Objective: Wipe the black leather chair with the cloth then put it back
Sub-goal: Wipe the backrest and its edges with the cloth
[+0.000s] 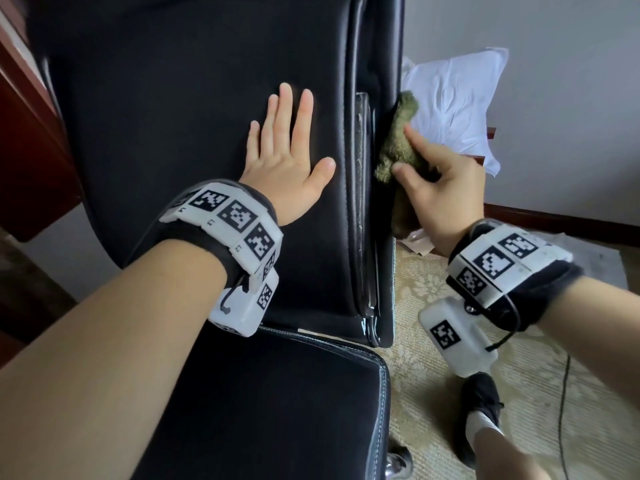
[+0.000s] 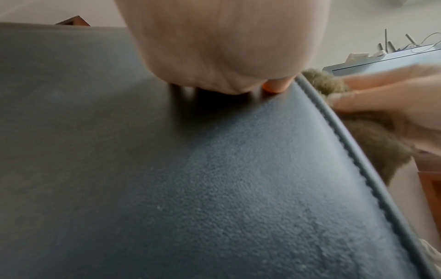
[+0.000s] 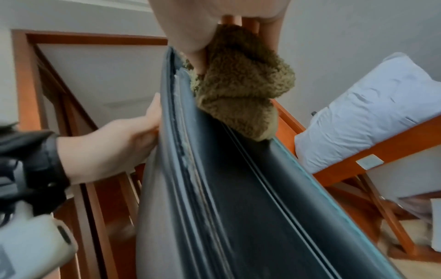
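Observation:
The black leather chair (image 1: 194, 126) fills the head view, its backrest in front of me and its seat (image 1: 277, 403) below. My left hand (image 1: 287, 154) lies flat on the backrest front with fingers straight. My right hand (image 1: 440, 188) grips an olive-green fluffy cloth (image 1: 398, 143) and presses it against the backrest's right side edge (image 1: 367, 168). In the right wrist view the cloth (image 3: 241, 88) is bunched under the fingers against the worn edge seam (image 3: 188, 160). The left wrist view shows the leather (image 2: 190, 169), the cloth (image 2: 372, 136) and the right hand's fingers (image 2: 381, 102) past the piped edge.
A white pillow (image 1: 457, 102) lies on an orange wooden frame (image 3: 358, 158) right of the chair. Dark red-brown wooden furniture (image 1: 31, 140) stands at the left. A patterned rug (image 1: 433, 341), a thin black cable (image 1: 564, 410) and my shoe (image 1: 479, 410) are on the floor.

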`<control>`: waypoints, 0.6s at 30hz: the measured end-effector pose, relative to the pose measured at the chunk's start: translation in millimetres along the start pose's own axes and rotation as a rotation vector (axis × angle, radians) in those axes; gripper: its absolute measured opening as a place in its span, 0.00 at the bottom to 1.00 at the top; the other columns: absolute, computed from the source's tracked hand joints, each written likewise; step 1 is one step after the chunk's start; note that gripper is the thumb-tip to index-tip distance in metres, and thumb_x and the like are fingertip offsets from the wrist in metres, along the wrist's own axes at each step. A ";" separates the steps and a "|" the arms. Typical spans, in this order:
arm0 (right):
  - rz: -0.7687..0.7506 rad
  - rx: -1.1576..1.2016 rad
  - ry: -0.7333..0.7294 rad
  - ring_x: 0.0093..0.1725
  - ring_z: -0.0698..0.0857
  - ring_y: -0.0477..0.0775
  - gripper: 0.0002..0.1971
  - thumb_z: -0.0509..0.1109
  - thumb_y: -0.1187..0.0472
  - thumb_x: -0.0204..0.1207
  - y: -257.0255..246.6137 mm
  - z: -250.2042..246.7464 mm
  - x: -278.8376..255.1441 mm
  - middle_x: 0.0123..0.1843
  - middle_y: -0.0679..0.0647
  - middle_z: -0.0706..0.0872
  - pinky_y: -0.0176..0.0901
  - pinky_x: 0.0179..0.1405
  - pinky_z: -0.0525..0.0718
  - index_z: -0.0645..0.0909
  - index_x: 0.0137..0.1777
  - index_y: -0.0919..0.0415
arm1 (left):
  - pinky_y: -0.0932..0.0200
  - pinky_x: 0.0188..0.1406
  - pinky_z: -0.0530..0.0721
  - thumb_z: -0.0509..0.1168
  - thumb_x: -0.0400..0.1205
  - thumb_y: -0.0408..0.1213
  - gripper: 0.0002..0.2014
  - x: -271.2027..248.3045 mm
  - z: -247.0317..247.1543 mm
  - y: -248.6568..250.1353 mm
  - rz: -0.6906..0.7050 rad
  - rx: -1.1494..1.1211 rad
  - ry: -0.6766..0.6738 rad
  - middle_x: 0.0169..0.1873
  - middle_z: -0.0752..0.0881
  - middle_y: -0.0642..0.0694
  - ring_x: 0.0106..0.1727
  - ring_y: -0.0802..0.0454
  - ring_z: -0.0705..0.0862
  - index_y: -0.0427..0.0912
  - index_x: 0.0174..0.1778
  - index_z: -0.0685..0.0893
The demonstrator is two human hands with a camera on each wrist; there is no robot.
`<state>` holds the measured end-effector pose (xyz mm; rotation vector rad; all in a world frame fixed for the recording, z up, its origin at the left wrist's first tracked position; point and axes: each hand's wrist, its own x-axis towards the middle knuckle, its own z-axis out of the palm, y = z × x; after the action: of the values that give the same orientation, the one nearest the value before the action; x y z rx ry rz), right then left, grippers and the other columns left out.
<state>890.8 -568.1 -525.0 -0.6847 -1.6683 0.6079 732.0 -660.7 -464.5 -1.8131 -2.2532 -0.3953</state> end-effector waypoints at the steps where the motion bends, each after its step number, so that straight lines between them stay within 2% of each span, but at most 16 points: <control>1: 0.021 0.035 0.017 0.50 0.82 0.38 0.24 0.71 0.60 0.72 -6.5 -0.8 5.7 0.48 0.40 0.83 0.30 0.60 0.77 0.78 0.69 0.53 | 0.49 0.77 0.30 0.47 0.86 0.47 0.36 0.1 -0.4 0.1 -0.001 -0.002 -0.001 0.79 0.28 0.43 0.80 0.48 0.29 0.43 0.79 0.29; 4: 0.023 0.076 0.065 0.54 0.78 0.28 0.23 0.69 0.61 0.75 -25.7 -3.0 29.4 0.53 0.33 0.79 0.20 0.59 0.72 0.76 0.71 0.52 | 0.49 0.77 0.30 0.47 0.86 0.47 0.36 0.6 -2.0 -0.3 -0.003 0.002 -0.007 0.79 0.27 0.43 0.80 0.49 0.29 0.44 0.79 0.28; 6: 0.017 0.018 0.051 0.54 0.78 0.30 0.23 0.67 0.59 0.77 -31.7 -1.4 39.5 0.53 0.36 0.79 0.18 0.57 0.70 0.74 0.73 0.50 | 0.50 0.77 0.29 0.47 0.86 0.48 0.36 1.5 -2.9 -1.2 -0.002 0.003 -0.011 0.79 0.27 0.43 0.80 0.49 0.28 0.44 0.79 0.28; 9: -0.053 -0.128 0.021 0.51 0.76 0.38 0.24 0.66 0.58 0.78 -24.7 4.7 29.5 0.52 0.43 0.78 0.23 0.51 0.67 0.71 0.74 0.50 | 0.49 0.77 0.29 0.47 0.86 0.48 0.36 2.1 -3.0 -1.5 -0.004 0.003 -0.026 0.79 0.26 0.43 0.80 0.49 0.28 0.44 0.79 0.27; 14: -0.067 -0.125 0.017 0.52 0.75 0.38 0.24 0.70 0.62 0.76 5.3 7.7 -7.8 0.55 0.50 0.81 0.24 0.55 0.68 0.74 0.72 0.53 | 0.49 0.77 0.29 0.46 0.86 0.48 0.36 1.2 -0.5 -0.1 -0.004 0.006 -0.025 0.78 0.26 0.43 0.80 0.49 0.28 0.44 0.78 0.27; 16: -0.058 -0.118 0.007 0.53 0.74 0.35 0.25 0.71 0.63 0.75 11.8 10.1 -19.5 0.56 0.50 0.81 0.23 0.55 0.66 0.74 0.72 0.53 | 0.49 0.77 0.30 0.46 0.86 0.48 0.36 1.0 -0.2 -0.5 -0.006 0.003 -0.021 0.78 0.26 0.43 0.80 0.49 0.28 0.44 0.78 0.27; 18: -0.026 -0.083 -0.013 0.54 0.75 0.37 0.25 0.72 0.63 0.75 13.5 10.0 -22.2 0.56 0.48 0.81 0.24 0.57 0.67 0.74 0.71 0.52 | 0.49 0.77 0.30 0.46 0.86 0.48 0.36 0.8 -0.9 -0.4 -0.009 0.006 -0.017 0.79 0.27 0.43 0.80 0.48 0.28 0.44 0.79 0.28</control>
<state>885.9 -575.0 -551.5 -0.7194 -1.7199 0.5279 731.5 -660.4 -463.4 -1.8108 -2.2716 -0.3752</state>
